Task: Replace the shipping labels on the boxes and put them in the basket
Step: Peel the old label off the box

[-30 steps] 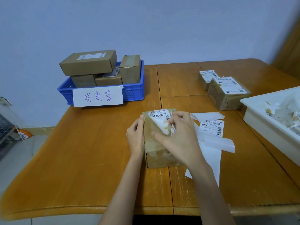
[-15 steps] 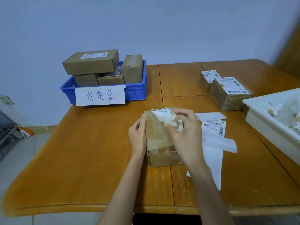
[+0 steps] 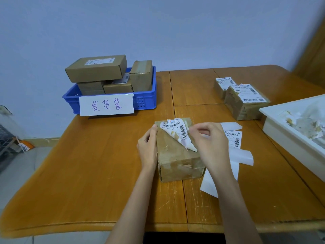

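Blue plastic basket (image 3: 146, 103) with a handwritten sign (image 3: 106, 105) sits far left on the wooden table (image 3: 88, 173), already stacked with boxes; two labelled boxes (image 3: 246, 103) and a white tray (image 3: 290, 138) of scraps lie to the right. Near the table's middle, the worn, tape-scarred box (image 3: 175, 161) rests beside backing sheets (image 3: 241, 155). The left hand (image 3: 147, 148) presses flat against its side, while the right hand (image 3: 209, 143) pinches the crumpled, half-peeled label (image 3: 177, 132).

bare table (image 3: 98, 164) left of box (image 3: 177, 161), white tray (image 3: 281, 132) blocking right, basket (image 3: 146, 101) stacked full
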`<action>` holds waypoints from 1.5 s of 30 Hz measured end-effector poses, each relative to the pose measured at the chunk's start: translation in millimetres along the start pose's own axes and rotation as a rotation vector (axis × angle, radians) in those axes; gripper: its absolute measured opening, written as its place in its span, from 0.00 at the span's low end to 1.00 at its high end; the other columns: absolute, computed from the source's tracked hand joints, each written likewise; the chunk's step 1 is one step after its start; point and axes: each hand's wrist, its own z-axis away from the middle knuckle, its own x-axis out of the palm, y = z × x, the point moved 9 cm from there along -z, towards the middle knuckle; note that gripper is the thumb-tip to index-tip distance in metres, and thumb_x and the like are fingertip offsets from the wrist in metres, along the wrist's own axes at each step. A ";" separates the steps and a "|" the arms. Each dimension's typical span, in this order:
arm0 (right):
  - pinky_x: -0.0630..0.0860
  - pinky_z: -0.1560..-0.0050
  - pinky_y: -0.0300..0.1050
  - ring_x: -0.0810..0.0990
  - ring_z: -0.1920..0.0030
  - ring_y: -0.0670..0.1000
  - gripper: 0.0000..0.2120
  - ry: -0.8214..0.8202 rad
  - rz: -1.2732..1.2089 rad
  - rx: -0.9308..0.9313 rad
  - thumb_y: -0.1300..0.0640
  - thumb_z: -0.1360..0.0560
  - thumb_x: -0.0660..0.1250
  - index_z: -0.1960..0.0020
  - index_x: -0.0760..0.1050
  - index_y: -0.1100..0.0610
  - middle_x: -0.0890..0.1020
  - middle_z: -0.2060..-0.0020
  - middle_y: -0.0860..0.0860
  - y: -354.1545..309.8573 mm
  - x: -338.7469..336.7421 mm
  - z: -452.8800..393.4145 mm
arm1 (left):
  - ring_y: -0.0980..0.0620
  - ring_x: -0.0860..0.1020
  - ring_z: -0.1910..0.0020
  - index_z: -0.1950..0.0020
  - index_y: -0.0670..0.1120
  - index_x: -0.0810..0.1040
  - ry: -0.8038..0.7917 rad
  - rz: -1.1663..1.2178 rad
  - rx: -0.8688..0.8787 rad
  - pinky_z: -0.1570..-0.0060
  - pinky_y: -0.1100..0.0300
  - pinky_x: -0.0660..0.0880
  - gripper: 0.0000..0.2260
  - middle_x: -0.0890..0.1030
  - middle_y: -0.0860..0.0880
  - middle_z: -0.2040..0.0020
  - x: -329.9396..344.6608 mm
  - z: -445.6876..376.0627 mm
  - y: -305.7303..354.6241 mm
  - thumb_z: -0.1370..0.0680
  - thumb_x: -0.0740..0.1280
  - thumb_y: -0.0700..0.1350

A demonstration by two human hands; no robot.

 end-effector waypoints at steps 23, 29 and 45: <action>0.68 0.63 0.27 0.73 0.67 0.34 0.04 -0.131 -0.134 0.014 0.58 0.25 0.70 0.58 0.79 0.54 0.76 0.57 0.45 -9.7 22.3 0.4 | 0.61 0.72 0.71 0.69 0.53 0.78 -0.017 0.023 0.019 0.68 0.65 0.68 0.19 0.77 0.58 0.72 2.3 -1.0 0.4 0.18 0.64 0.50; 0.69 0.70 0.29 0.76 0.69 0.37 0.06 -0.072 -0.241 0.030 0.66 0.24 0.66 0.53 0.74 0.55 0.78 0.61 0.48 -4.0 13.4 1.2 | 0.48 0.74 0.62 0.68 0.53 0.80 -0.025 0.006 -0.005 0.59 0.51 0.70 0.18 0.78 0.50 0.66 1.3 -4.6 -8.7 0.19 0.65 0.56; 0.74 0.66 0.30 0.82 0.62 0.41 0.05 0.014 -0.504 0.137 0.65 0.24 0.68 0.53 0.76 0.57 0.83 0.59 0.51 -1.4 -12.7 -8.9 | 0.55 0.79 0.47 0.45 0.47 0.80 0.093 -0.112 0.278 0.42 0.59 0.74 0.07 0.83 0.53 0.50 26.4 17.2 113.9 0.23 0.68 0.42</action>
